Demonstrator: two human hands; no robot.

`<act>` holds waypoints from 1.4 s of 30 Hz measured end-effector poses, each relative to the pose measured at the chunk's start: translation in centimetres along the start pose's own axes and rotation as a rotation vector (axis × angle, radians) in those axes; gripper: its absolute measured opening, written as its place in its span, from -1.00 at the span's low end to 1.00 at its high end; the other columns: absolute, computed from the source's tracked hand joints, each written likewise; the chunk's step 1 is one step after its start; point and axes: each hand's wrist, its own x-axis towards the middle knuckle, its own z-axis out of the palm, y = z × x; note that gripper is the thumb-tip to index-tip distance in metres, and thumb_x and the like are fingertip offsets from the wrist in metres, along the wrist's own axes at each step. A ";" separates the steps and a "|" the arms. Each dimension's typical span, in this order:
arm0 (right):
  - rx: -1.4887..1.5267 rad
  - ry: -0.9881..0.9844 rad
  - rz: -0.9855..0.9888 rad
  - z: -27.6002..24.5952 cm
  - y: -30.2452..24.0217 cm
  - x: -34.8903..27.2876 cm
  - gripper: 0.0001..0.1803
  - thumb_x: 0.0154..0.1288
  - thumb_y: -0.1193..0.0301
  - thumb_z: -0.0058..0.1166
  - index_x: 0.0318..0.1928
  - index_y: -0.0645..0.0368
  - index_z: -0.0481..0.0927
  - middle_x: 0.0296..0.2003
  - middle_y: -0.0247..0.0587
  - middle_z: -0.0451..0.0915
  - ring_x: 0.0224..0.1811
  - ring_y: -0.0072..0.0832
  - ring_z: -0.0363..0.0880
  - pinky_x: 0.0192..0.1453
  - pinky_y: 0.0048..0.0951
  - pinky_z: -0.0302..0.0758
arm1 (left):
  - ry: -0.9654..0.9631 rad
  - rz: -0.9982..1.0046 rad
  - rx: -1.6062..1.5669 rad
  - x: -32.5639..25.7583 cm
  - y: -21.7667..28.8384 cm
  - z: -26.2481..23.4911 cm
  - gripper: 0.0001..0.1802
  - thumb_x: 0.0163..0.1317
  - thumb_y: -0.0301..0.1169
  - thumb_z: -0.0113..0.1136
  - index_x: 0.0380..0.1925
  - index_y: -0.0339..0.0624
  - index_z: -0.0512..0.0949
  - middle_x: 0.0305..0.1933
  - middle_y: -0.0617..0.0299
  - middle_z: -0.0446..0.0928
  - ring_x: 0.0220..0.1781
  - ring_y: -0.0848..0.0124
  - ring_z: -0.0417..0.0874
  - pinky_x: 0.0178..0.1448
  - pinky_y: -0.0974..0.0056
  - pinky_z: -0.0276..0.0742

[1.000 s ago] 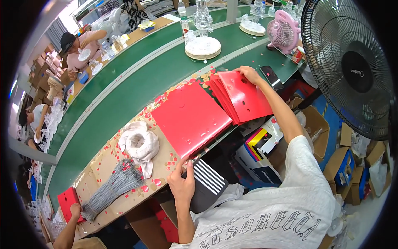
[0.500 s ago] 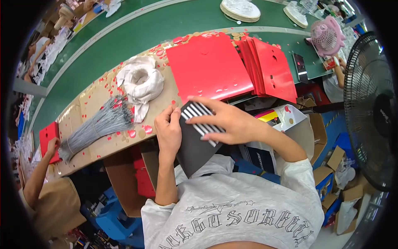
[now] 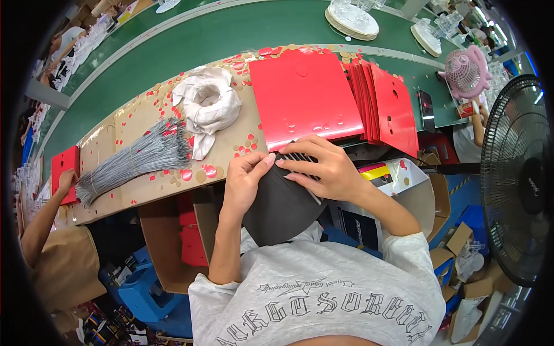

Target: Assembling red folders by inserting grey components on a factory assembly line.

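Both my hands hold a dark, flat, flexible black sheet (image 3: 283, 210) in front of my shirt. My left hand (image 3: 241, 180) pinches its upper left edge between thumb and fingers. My right hand (image 3: 329, 173) grips the upper right part, where black-and-white stripes (image 3: 297, 157) show between the fingers. Whether the stripes belong to the sheet or to a separate piece I cannot tell. Just beyond my hands lies a large glossy red sheet (image 3: 306, 98), with a stack of red pieces with punched holes (image 3: 395, 109) leaning at its right.
On the cardboard-covered table (image 3: 124, 124) lie a bundle of grey wire ties (image 3: 135, 161), a rolled white cloth (image 3: 208, 104) and scattered red and tan discs. A black fan (image 3: 519, 179) stands right. A co-worker's hand (image 3: 67, 179) touches a red piece at left. An open carton (image 3: 161, 242) sits below.
My left thumb has come up onto the top edge of the black sheet. My right hand has shifted right and its fingers now cover more of the stripes. The sheet has swung rightward.
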 end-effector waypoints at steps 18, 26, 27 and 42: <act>0.222 0.083 0.239 2.5 0.5 -2.2 -0.84 0.06 0.50 0.36 -0.29 0.23 0.73 -0.20 -0.22 0.67 -0.18 -0.30 0.66 -0.10 -0.33 0.61 | 0.138 0.333 0.688 -0.8 -0.5 2.8 -0.89 0.25 -0.52 0.17 -0.37 -0.37 0.61 -0.46 -0.16 0.58 -0.42 -0.06 0.61 -0.32 0.01 0.41; 0.335 0.151 0.391 3.5 -0.2 -5.9 -0.86 0.11 0.52 0.34 -0.31 0.23 0.64 -0.23 -0.22 0.67 -0.10 -0.26 0.62 0.09 -0.26 0.55 | 0.054 0.231 0.625 -1.4 -2.3 3.8 -0.84 0.22 -0.52 0.20 -0.49 -0.41 0.55 -0.60 -0.12 0.47 -0.58 0.07 0.50 -0.40 0.13 0.36; 0.341 0.205 0.386 3.8 -0.5 -6.1 -0.85 0.11 0.52 0.34 -0.30 0.24 0.65 -0.21 -0.22 0.68 -0.09 -0.28 0.62 0.10 -0.27 0.55 | 0.067 0.200 0.612 -1.6 -2.2 3.8 -0.83 0.23 -0.51 0.20 -0.49 -0.42 0.54 -0.60 -0.11 0.45 -0.59 0.10 0.47 -0.40 0.14 0.36; 0.227 0.238 0.309 4.3 -1.0 -3.7 -0.83 -0.01 0.57 0.38 -0.32 0.22 0.73 -0.21 -0.21 0.68 -0.17 -0.30 0.62 -0.11 -0.35 0.58 | 0.116 0.104 0.611 -1.4 -0.5 2.4 -0.73 0.30 -0.43 0.16 -0.54 -0.39 0.49 -0.61 -0.14 0.43 -0.57 -0.06 0.45 -0.43 0.02 0.29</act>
